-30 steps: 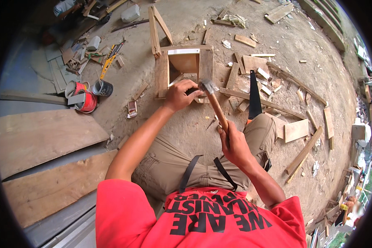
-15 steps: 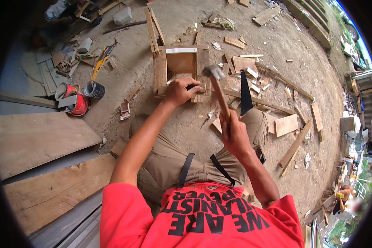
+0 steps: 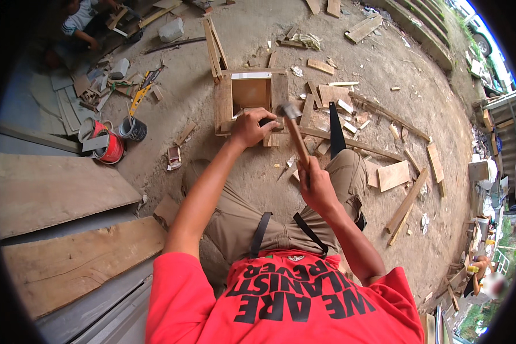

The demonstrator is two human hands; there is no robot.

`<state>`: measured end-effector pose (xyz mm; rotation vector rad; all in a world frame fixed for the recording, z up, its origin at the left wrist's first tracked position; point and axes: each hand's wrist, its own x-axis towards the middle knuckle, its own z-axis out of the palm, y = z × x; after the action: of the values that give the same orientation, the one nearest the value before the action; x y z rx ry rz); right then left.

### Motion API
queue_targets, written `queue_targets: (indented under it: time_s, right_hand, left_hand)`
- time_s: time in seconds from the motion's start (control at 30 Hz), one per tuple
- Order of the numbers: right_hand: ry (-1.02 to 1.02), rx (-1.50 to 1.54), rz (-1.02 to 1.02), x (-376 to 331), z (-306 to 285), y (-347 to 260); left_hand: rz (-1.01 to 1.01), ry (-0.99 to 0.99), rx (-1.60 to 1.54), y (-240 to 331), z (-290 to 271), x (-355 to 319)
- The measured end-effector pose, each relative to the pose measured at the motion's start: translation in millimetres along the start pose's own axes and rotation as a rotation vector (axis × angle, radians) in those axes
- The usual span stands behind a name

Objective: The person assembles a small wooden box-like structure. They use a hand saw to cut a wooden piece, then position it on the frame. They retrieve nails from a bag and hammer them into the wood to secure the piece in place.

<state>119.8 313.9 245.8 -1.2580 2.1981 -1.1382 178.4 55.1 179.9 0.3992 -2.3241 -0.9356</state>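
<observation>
Left hand presses on the near edge of the open wooden box on the dirt ground, fingers curled (whether they pinch something, cannot tell). Right hand fingers clenched around hammer handle, head just beside the box's near right corner.
</observation>
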Motion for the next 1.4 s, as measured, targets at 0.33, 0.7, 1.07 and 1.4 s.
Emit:
queue_targets:
  time_s: [0.33, 0.7, 1.07, 1.4]
  right_hand:
    - [0.083, 0.084, -0.032, -1.7, -4.0, -13.9]
    - [0.045, 0.107, 0.169, -15.2, 13.6, 11.8]
    - [0.026, 0.105, 0.182, -18.0, 17.6, 14.8]
    - [0.026, 0.102, 0.139, -7.5, 12.9, 1.6]
  left_hand:
    - [0.011, 0.007, 0.055, 0.5, -1.0, -0.9]
    - [0.184, 0.065, 0.074, -7.3, 2.1, 0.2]
    - [0.157, 0.064, 0.075, -1.3, 2.4, 1.5]
    - [0.136, 0.097, 0.155, 2.5, 9.6, -3.2]
